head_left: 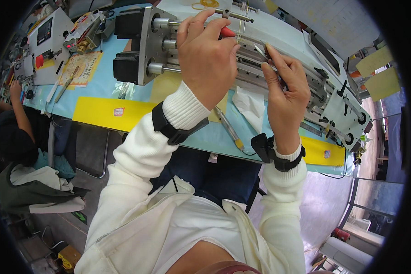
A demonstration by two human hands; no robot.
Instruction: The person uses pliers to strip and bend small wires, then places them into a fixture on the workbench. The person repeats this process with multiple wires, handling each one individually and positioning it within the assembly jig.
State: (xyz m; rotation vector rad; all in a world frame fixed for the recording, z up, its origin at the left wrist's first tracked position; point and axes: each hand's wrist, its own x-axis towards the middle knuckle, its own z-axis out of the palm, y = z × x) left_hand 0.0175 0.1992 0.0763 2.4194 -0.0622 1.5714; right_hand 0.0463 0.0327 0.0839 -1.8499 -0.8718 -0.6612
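My left hand (209,57) is closed around a red-tipped piece (227,32), most of it hidden by the fingers, above a metal linear-rail assembly (150,45). Between thumb and fingers, my right hand (287,84) grips a slim tool (260,51) with a pointed silvery tip and a dark handle; its exact kind does not show. That tip points up and left over the rails. A thin yellowish wire loop (239,38) hangs between the hands. Two black motors (127,67) sit at the assembly's left end, and a perforated end plate (349,107) is at its right.
On the blue table cover lie a white tissue (249,106), a pen-like tool (229,128) with a cable, and a yellow strip (100,113) along the front edge. An instrument box (50,34) and hand tools are at left. Another person (16,128) sits there.
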